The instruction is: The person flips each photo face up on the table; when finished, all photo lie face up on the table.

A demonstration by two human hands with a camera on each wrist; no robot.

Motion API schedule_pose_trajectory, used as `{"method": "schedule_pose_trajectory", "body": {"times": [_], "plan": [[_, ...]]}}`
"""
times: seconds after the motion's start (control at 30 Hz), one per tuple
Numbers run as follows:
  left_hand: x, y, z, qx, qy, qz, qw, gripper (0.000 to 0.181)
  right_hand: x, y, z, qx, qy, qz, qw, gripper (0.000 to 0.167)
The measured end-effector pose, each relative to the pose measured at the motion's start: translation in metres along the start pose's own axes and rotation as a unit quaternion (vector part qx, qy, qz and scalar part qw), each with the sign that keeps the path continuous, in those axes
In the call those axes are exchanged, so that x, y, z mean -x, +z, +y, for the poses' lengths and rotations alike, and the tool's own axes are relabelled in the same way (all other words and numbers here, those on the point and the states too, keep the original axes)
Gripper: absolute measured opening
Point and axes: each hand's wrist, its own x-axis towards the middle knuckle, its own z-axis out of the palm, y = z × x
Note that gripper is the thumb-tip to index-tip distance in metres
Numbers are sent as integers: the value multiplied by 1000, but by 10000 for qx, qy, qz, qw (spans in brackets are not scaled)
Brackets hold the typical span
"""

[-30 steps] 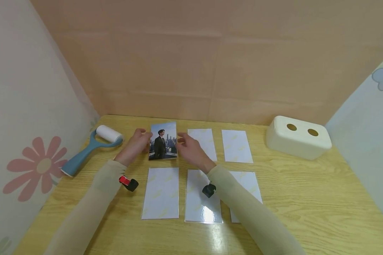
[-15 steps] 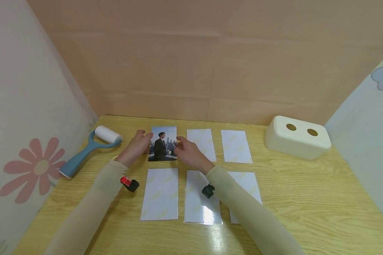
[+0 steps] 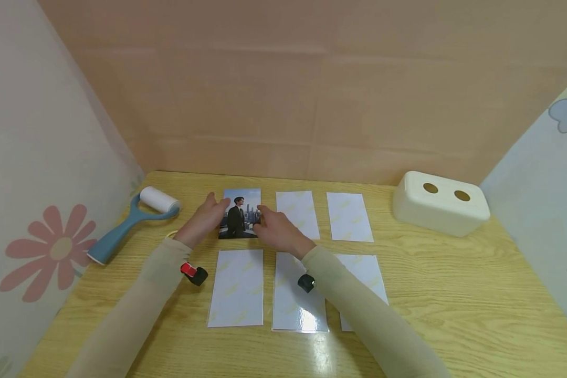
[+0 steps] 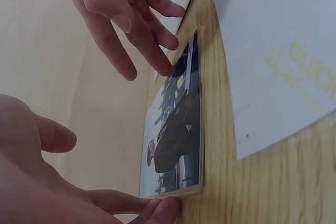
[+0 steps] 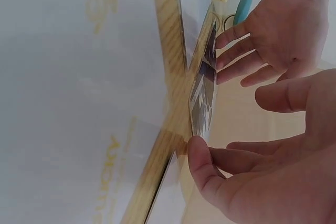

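A picture card of a person in a dark suit before a city skyline (image 3: 236, 218) lies flat at the back left of the table; its edge looks thick in the left wrist view (image 4: 178, 135). My left hand (image 3: 204, 220) is at the card's left side, its fingertips touching that edge. At the right side is my right hand (image 3: 283, 232), its fingers loosely bent and its fingertips at the edge. The right wrist view has both the right hand (image 5: 273, 166) and the left hand's spread fingers (image 5: 286, 30) beside the card (image 5: 203, 98).
Several white cards with faint yellow print lie in two rows, among them one beside the picture (image 3: 302, 210) and one in front (image 3: 237, 289). A blue-handled roller (image 3: 132, 218) is at the left, a cream box with two round holes (image 3: 439, 207) at the back right.
The card's raised far edge has come down, and the card now lies flat. Both hands have shifted slightly, the right one a little leftward over the card's edge.
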Motion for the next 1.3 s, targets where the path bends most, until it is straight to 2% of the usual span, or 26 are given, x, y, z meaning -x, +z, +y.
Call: {"method": "schedule_pose_trajectory", "body": {"times": [0.3,0.7,0.83,0.97,1.17,1.3], "plan": [[-1,1,-1,-65,3,-75,10000,91,-1,-1,0,53,163,-7,9999,59],[1,5,-2,-334,152,47,9993,87,1,0,1,-12,227,160,9996,54],[3,5,0,-429,204,92,9988,88,2,1,2,-206,134,334,9991,53],[2,7,8,-479,343,191,9981,88,3,-4,3,-448,-75,608,9971,49],[-3,18,22,-333,602,529,9962,76,8,-15,2,-549,-493,1147,9907,40],[-5,26,30,-322,715,637,9949,68,12,-21,0,-717,-715,1454,9842,34]]}}
